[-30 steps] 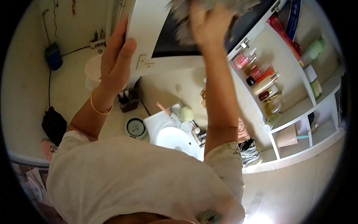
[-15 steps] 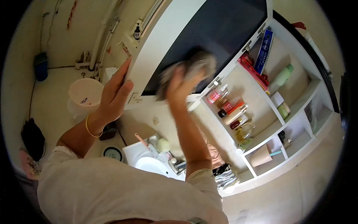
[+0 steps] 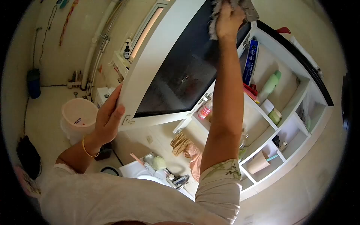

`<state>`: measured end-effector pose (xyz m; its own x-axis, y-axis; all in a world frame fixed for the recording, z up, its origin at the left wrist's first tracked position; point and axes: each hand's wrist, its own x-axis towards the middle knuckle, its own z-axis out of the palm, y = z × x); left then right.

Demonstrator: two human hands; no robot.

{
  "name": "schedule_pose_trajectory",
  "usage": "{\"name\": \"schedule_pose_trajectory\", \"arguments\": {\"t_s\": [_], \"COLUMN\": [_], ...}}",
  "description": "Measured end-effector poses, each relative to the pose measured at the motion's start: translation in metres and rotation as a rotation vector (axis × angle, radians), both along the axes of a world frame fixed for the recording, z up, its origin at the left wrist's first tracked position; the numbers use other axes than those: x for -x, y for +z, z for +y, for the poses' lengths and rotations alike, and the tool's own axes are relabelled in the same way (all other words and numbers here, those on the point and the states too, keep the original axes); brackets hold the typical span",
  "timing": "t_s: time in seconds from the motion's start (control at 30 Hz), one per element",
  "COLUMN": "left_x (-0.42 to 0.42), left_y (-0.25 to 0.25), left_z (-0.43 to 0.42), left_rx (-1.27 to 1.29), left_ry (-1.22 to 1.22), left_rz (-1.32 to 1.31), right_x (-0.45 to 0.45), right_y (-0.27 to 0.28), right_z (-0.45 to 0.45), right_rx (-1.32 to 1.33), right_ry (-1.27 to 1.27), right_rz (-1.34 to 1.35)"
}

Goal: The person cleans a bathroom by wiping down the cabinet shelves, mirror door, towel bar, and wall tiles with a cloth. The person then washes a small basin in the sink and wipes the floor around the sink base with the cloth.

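Observation:
A white-framed cabinet door (image 3: 140, 71) with a dark inner panel (image 3: 176, 71) stands swung out in front of me. My left hand (image 3: 107, 118) grips the door's outer edge near its lower corner, thumb on the inner side. At the top of the panel, my right hand (image 3: 228, 22) presses a grey-brown cloth (image 3: 250, 10) against the surface, fingers bent over it. Damp-looking streaks show on the lower panel. Beside the hinges, the cabinet shelves (image 3: 258, 114) hold a green bottle (image 3: 270, 85), a blue box (image 3: 250, 62) and a pink cup (image 3: 258, 163). My right forearm hides part of the shelves.
Below the door is a white sink (image 3: 144, 174) with a faucet (image 3: 178, 181). Brown and pink cloths (image 3: 193, 155) hang beside it. A pink bucket (image 3: 79, 114) stands on the left, near wall pipes (image 3: 95, 48). A soap bottle (image 3: 126, 51) sits on a ledge.
My right hand has carried the cloth from the panel's lower part up to its top. The view has shifted, and my left hand keeps hold of the door edge.

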<state>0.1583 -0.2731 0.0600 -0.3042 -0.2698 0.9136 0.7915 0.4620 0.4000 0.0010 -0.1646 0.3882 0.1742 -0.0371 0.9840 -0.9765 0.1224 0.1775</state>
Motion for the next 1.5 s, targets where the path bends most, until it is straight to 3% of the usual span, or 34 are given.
{"name": "schedule_pose_trajectory", "arguments": {"t_s": [0.07, 0.17, 0.27, 0.33, 0.37, 0.47, 0.53, 0.57, 0.67, 0.73, 0.83, 0.93, 1.03, 1.1, 1.2, 1.27, 1.37, 1.43, 1.47, 1.5], "left_x": [0.001, 0.001, 0.002, 0.001, -0.001, -0.001, -0.003, -0.005, -0.006, -0.01, -0.006, -0.002, -0.007, -0.006, -0.007, -0.008, -0.005, -0.001, 0.001, 0.003], "left_y": [-0.001, 0.003, 0.0, -0.001, -0.002, 0.001, 0.004, 0.003, 0.001, 0.003, 0.004, 0.001, 0.0, 0.003, 0.0, 0.0, -0.001, -0.002, -0.002, -0.003], "left_z": [0.001, 0.003, 0.005, 0.004, 0.003, 0.005, 0.006, 0.007, 0.003, 0.005, 0.004, -0.001, -0.001, 0.004, 0.0, 0.0, 0.001, -0.001, -0.001, -0.002], "left_rx": [-0.005, -0.008, -0.03, -0.053, -0.061, -0.024, -0.028, -0.032, -0.012, -0.006, -0.019, -0.044, -0.051, -0.059, -0.022, -0.001, -0.043, -0.067, -0.062, -0.053], "left_ry": [-0.014, -0.014, -0.052, -0.106, -0.132, -0.057, -0.097, -0.117, -0.064, -0.061, -0.031, -0.063, -0.122, -0.098, -0.052, 0.01, -0.053, -0.092, -0.09, -0.091], "left_rz": [0.012, 0.063, 0.061, 0.018, 0.001, 0.028, 0.031, 0.022, 0.012, -0.015, -0.008, 0.002, -0.042, 0.023, -0.022, -0.008, 0.004, 0.032, 0.051, 0.073], "right_x": [0.016, 0.055, 0.051, 0.034, 0.027, 0.001, -0.011, -0.026, 0.025, 0.041, 0.011, 0.071, 0.081, 0.046, -0.022, -0.057, -0.079, -0.064, -0.06, -0.057], "right_y": [0.024, 0.024, -0.001, -0.03, -0.045, -0.064, -0.038, -0.023, 0.039, 0.085, 0.098, 0.123, 0.113, 0.114, 0.108, 0.098, 0.093, 0.064, 0.034, -0.001], "right_z": [0.014, 0.015, 0.021, 0.015, 0.011, 0.005, -0.003, -0.006, -0.019, -0.013, 0.007, 0.004, 0.01, 0.008, 0.01, 0.006, 0.015, 0.007, -0.012, -0.018], "right_rx": [-0.09, 0.207, 0.281, 0.274, 0.235, -0.055, -0.013, -0.125, 0.131, 0.132, -0.044, 0.069, 0.267, 0.232, 0.041, -0.158, -0.906, -0.799, -0.459, -0.309], "right_ry": [0.125, -0.123, -0.093, 0.05, 0.07, 0.047, -0.219, -0.085, -0.12, -0.174, 0.011, -0.02, -0.003, 0.613, 0.76, 0.472, 0.78, 0.565, 0.212, 0.044], "right_rz": [-0.281, -0.051, -0.36, -0.183, -0.234, 0.034, 0.69, 0.641, 0.578, 0.386, -0.007, -0.205, -0.263, -0.508, -0.591, -0.518, -0.473, -0.297, -0.159, -0.104]}}
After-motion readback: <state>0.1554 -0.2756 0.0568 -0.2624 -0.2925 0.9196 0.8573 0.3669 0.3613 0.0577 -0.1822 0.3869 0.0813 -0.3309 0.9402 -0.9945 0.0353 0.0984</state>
